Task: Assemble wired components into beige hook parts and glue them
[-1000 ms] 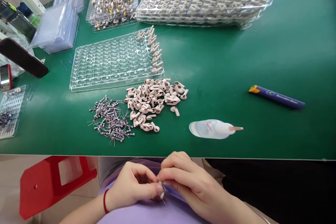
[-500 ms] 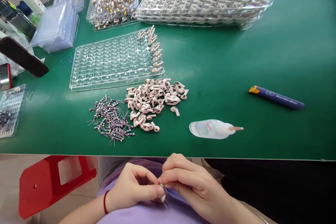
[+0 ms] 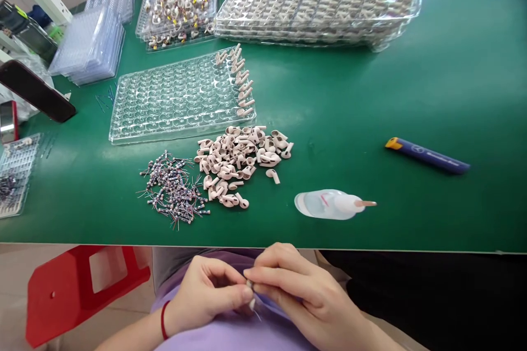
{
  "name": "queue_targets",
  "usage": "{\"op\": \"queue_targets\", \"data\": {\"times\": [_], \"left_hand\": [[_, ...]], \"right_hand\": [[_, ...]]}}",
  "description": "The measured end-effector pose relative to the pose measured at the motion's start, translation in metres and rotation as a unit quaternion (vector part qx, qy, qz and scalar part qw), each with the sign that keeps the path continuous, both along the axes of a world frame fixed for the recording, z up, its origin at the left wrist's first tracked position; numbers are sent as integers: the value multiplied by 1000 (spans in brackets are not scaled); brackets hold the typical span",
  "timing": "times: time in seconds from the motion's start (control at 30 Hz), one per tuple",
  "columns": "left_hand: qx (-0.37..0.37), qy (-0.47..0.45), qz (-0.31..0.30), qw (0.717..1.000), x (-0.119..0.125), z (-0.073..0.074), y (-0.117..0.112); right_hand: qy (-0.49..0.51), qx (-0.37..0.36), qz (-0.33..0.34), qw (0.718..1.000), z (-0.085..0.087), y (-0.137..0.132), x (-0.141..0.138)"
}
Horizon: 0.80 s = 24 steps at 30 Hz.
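Over my lap, in front of the table edge, my two hands meet. My left hand (image 3: 209,290) is closed, pinching a whitish earbud shell (image 3: 252,304) between thumb and fingers; much of the shell is covered. A thin wire pokes out below it. The thumb and forefinger of my right hand (image 3: 298,290) are pinched at the shell's upper end, on a tiny part mostly hidden by the fingertips. On the table lie a heap of beige earbud shells (image 3: 234,162) and, left of it, a pile of small wired parts (image 3: 175,189).
Behind the heaps lies a clear tray (image 3: 173,96) with several shells along its right side. A squeeze bottle (image 3: 325,204) and a blue cutter knife (image 3: 428,156) lie to the right. Filled trays (image 3: 317,5) are stacked at the back. A red stool (image 3: 61,296) stands lower left.
My hands remain together at the earbud shell, with the fingertips shifted slightly. The view has moved a little; the things on the table lie as before.
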<state>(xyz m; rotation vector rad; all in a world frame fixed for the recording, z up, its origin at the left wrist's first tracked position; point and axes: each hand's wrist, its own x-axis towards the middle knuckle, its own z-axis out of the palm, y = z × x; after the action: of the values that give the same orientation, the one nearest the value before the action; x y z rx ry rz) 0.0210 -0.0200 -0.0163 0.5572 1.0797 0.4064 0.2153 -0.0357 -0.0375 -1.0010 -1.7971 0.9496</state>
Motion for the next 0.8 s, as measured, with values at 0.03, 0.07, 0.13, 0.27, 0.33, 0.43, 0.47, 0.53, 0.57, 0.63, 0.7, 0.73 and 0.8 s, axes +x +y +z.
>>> {"op": "queue_targets", "data": {"times": [0.03, 0.07, 0.13, 0.27, 0.33, 0.43, 0.47, 0.53, 0.57, 0.63, 0.7, 0.73, 0.8], "left_hand": [[3, 1, 5, 1000, 0, 0, 0], [5, 1, 10, 1000, -1, -1, -1], [7, 1, 15, 1000, -1, -2, -2], [5, 7, 21, 1000, 0, -3, -3], [4, 8, 22, 1000, 1, -2, -3], [5, 7, 29, 1000, 3, -1, -3], [5, 7, 32, 999, 3, -1, -3], [7, 8, 38, 999, 3, -1, -4], [6, 9, 41, 999, 3, -1, -4], [5, 13, 45, 999, 3, -2, -5], [4, 17, 44, 999, 3, -2, -6], [4, 19, 44, 999, 3, -2, -6], [5, 25, 47, 999, 3, -2, -7]], "right_hand": [[1, 3, -18, 1000, 0, -2, -1], [0, 5, -31, 1000, 0, -4, -1], [0, 12, -40, 999, 0, -7, -2], [-1, 30, -39, 999, 2, -10, -5], [-1, 37, -43, 998, 2, -10, -6], [5, 41, -46, 998, 2, -9, -7], [9, 42, -46, 998, 2, -9, -8], [14, 43, -49, 998, 2, -8, -9], [16, 44, -51, 998, 2, -8, -9], [19, 46, -54, 997, 2, -7, -10], [19, 48, -58, 997, 2, -8, -11], [18, 47, -58, 997, 2, -8, -11], [17, 47, -59, 997, 1, -8, -11]]}}
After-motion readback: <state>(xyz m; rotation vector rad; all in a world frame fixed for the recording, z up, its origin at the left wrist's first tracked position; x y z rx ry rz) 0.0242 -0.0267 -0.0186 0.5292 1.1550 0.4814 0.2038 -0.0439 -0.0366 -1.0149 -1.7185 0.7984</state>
